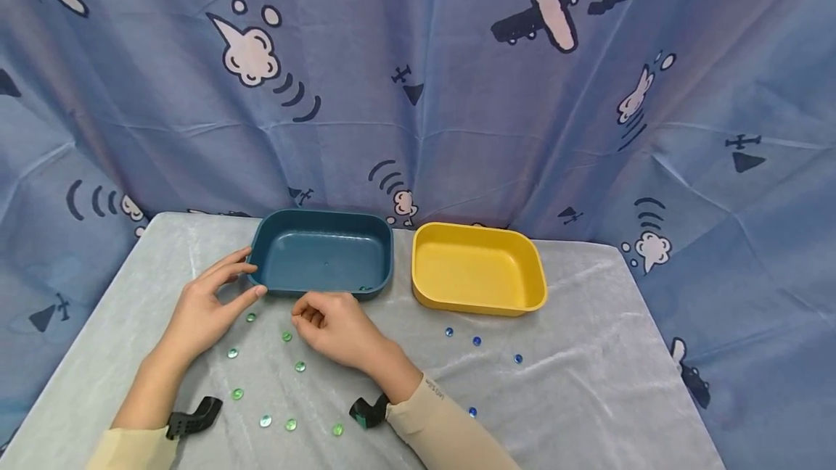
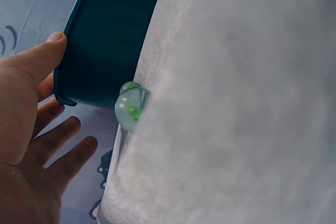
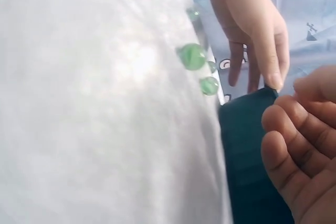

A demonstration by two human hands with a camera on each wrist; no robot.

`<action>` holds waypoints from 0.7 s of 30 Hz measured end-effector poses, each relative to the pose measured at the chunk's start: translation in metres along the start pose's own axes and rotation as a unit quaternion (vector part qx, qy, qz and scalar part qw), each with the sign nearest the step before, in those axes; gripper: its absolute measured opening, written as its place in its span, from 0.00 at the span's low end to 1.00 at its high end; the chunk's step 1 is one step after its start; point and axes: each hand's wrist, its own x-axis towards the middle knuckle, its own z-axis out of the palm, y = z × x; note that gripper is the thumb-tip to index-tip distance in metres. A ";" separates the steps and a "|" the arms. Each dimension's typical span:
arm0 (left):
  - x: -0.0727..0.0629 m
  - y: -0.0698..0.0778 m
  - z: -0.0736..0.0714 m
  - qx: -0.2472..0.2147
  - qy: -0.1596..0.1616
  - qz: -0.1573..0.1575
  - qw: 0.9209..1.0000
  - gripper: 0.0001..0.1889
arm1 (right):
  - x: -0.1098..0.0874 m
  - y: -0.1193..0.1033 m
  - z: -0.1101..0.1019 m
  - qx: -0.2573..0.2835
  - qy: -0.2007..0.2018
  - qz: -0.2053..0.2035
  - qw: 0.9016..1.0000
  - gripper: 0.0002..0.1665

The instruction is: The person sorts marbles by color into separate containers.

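My left hand rests at the left end of a dark teal plastic bin, its fingers mostly straight. In the left wrist view the thumb touches the bin's rim. My right hand is at the bin's front edge, fingers curled in toward the palm. In the right wrist view its fingertips overlap the bin; I cannot tell whether they hold anything. One small green marble lies inside the bin. Several green glass marbles are scattered on the cloth between and below my hands.
A yellow bin stands right of the teal one. Several blue marbles lie in front of it. Pale grey cloth covers the table. A blue printed curtain hangs behind it.
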 end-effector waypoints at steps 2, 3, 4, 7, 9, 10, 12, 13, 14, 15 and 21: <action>0.000 0.000 0.000 0.001 -0.002 -0.001 1.000 0.19 | 0.000 0.000 0.003 0.003 -0.011 0.001 1.000 0.04; 0.000 0.000 0.000 0.000 -0.002 -0.002 1.000 0.19 | 0.000 0.001 0.005 0.002 -0.016 0.001 1.000 0.04; 0.000 0.001 0.000 0.000 -0.003 -0.003 1.000 0.19 | 0.000 0.001 0.006 -0.001 -0.021 0.001 1.000 0.04; 0.001 0.001 -0.001 -0.002 -0.003 -0.003 1.000 0.19 | 0.000 0.001 0.009 -0.007 -0.037 0.003 0.999 0.05; 0.002 0.001 -0.001 -0.002 -0.004 -0.003 1.000 0.19 | 0.000 0.001 0.010 -0.013 -0.047 0.006 0.999 0.06; 0.002 0.001 -0.001 -0.003 -0.004 -0.003 1.000 0.19 | 0.000 0.002 0.011 -0.015 -0.052 0.009 0.998 0.06; 0.002 0.001 -0.001 -0.002 -0.006 -0.005 1.000 0.18 | 0.000 0.003 0.012 -0.018 -0.062 0.015 0.998 0.07; 0.002 0.001 -0.001 -0.001 -0.007 -0.007 1.000 0.18 | 0.000 0.003 0.013 -0.020 -0.067 0.018 0.997 0.07; 0.002 0.001 -0.001 -0.001 -0.008 -0.010 1.000 0.18 | 0.000 0.004 0.013 -0.021 -0.071 0.020 0.997 0.07; 0.002 0.001 -0.001 -0.001 -0.009 -0.013 1.000 0.18 | 0.000 0.005 0.014 -0.022 -0.074 0.022 0.997 0.07; 0.001 0.000 0.000 0.001 -0.008 -0.020 1.000 0.19 | 0.002 0.008 0.016 -0.032 -0.090 0.031 0.995 0.09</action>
